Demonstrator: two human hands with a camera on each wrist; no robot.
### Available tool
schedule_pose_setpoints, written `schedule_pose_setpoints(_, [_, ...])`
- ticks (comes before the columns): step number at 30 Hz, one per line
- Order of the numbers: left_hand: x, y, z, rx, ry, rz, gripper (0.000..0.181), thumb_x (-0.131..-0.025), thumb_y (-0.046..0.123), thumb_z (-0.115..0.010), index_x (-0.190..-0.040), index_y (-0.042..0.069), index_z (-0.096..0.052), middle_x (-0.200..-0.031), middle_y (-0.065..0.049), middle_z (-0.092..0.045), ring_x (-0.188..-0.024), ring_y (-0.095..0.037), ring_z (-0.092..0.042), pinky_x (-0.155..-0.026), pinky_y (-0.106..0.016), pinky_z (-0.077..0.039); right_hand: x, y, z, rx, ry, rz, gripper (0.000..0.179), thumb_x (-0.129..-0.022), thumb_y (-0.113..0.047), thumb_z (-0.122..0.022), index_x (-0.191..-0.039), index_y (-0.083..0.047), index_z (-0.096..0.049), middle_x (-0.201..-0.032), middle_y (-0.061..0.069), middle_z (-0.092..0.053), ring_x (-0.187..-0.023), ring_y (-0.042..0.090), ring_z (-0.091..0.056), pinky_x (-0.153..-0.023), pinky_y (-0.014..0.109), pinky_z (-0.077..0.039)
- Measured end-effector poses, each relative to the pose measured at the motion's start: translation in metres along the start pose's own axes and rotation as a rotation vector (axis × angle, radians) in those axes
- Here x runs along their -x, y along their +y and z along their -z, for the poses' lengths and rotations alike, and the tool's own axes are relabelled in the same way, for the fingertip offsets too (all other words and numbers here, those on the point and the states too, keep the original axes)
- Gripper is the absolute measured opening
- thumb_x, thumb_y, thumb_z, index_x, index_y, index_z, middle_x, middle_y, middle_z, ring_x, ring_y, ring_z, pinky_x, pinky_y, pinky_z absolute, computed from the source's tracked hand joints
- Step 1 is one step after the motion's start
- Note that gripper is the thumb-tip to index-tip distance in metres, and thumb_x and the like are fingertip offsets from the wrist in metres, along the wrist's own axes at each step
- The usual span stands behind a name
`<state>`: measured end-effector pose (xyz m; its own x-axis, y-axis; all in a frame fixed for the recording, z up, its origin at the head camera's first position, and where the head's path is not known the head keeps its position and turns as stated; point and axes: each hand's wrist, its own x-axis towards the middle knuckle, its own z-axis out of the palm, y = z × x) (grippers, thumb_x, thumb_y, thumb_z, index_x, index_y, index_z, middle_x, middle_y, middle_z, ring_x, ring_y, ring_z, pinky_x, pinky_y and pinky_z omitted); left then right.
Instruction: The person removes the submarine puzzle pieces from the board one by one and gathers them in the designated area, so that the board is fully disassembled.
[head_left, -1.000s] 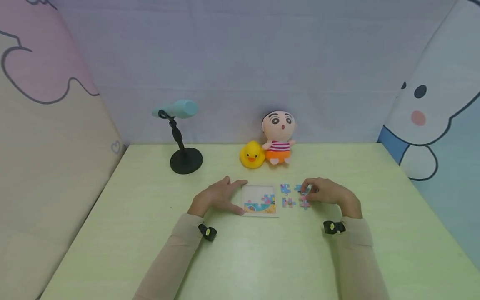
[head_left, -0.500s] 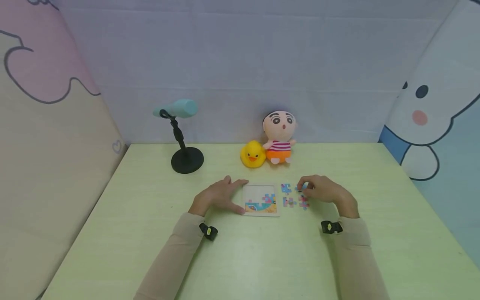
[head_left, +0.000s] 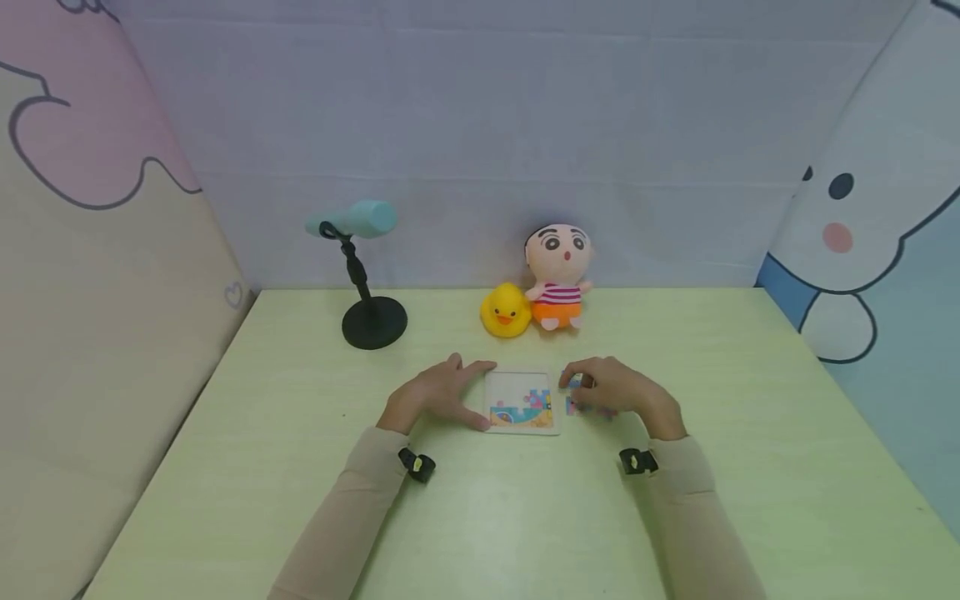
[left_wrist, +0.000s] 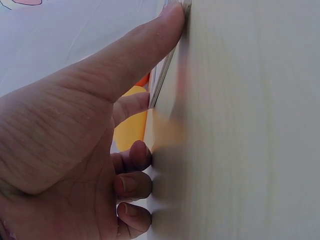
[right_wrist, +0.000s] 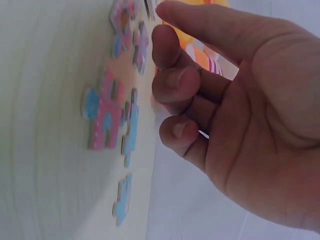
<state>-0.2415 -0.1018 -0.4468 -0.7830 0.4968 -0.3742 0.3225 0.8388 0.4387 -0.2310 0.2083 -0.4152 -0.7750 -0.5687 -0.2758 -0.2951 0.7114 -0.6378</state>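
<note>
My left hand (head_left: 441,392) lies at the left side of a small square puzzle tray (head_left: 517,385), thumb and index finger stretched apart to its two left corners. In the left wrist view the straight thumb (left_wrist: 135,55) touches the tray's edge, while the other fingertips rest on the table. Joined puzzle pieces (head_left: 521,416) fill the tray's lower part. My right hand (head_left: 618,385) hovers just right of the tray, fingers loosely bent, nothing visible between them. Below it lie loose pieces, among them a pink-and-blue puzzle piece (right_wrist: 106,107) and a blue puzzle piece (right_wrist: 131,132).
Behind the tray sit a yellow rubber duck (head_left: 506,311) and a plush doll (head_left: 558,275). A black round-based stand (head_left: 374,322) holding a light-blue cylinder (head_left: 360,218) is at the back left. Fabric walls border the table (head_left: 480,533) at the back and sides.
My right hand has moved left, from the far-right loose pieces to those nearest the tray, now covering part of them. My left hand and the tray stay in place.
</note>
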Motion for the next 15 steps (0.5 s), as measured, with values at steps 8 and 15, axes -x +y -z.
schedule_pose_setpoints(8, [0.001, 0.0, 0.0, 0.002, 0.004, 0.004, 0.101, -0.072, 0.062, -0.081, -0.156, 0.035, -0.032, -0.109, -0.007, -0.044, -0.093, -0.024, -0.051, -0.074, -0.035, -0.043, -0.011, -0.012, -0.013, 0.067, 0.003, 0.027, 0.026, -0.095, -0.007, -0.064, -0.121, -0.012, -0.065, -0.075, 0.0, -0.056, -0.062, 0.014, -0.048, -0.057, 0.029, -0.042])
schedule_pose_setpoints(15, [0.001, 0.001, -0.001, -0.017, 0.01, -0.009, 0.1, -0.074, 0.06, -0.081, -0.157, 0.033, -0.031, -0.108, -0.006, -0.044, -0.092, -0.023, -0.051, -0.073, -0.034, -0.042, -0.018, -0.019, -0.022, 0.062, -0.02, 0.071, 0.032, -0.091, -0.007, -0.071, -0.122, -0.008, -0.062, -0.076, -0.001, -0.056, -0.068, 0.014, -0.05, -0.067, 0.03, -0.043])
